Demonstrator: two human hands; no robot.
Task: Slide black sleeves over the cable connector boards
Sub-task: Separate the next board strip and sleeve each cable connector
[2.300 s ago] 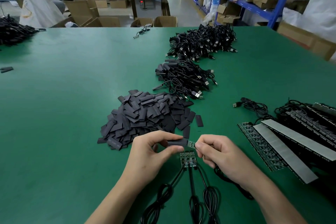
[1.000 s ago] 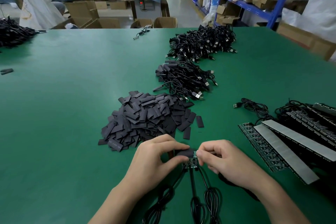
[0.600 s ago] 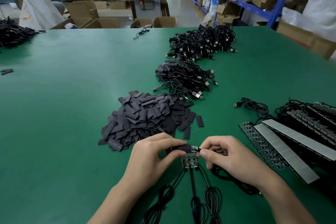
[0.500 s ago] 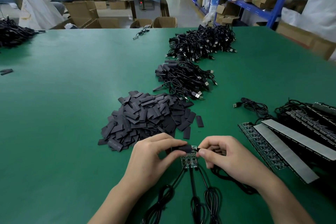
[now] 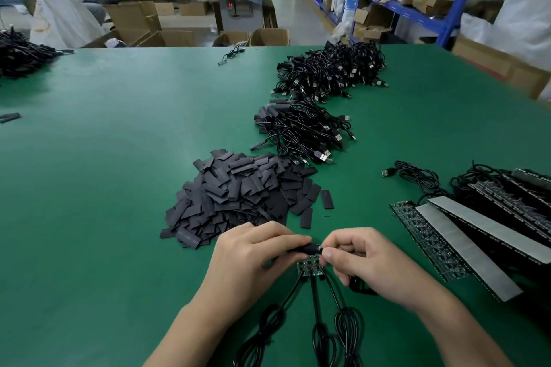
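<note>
My left hand (image 5: 249,259) pinches a black sleeve (image 5: 304,248) between thumb and fingers, just above the table. My right hand (image 5: 360,262) grips a small connector board at the sleeve's right end; only a sliver of the board shows there. Its black cable (image 5: 359,287) hangs below my right palm. Under the hands lie small green connector boards (image 5: 310,267) with three coiled black cables (image 5: 317,334) running toward me. A big pile of loose black sleeves (image 5: 241,197) lies just beyond my hands.
Two heaps of black USB cables (image 5: 301,131) (image 5: 331,74) lie farther back on the green table (image 5: 104,173). Strips of boards with grey backing (image 5: 477,232) and more cables fill the right side. Another cable heap (image 5: 18,56) sits at the far left edge.
The sleeve has slid rightward over the held board; earlier the board's green end stuck out clearly, now almost all of it is covered. Both hands stay close together.
</note>
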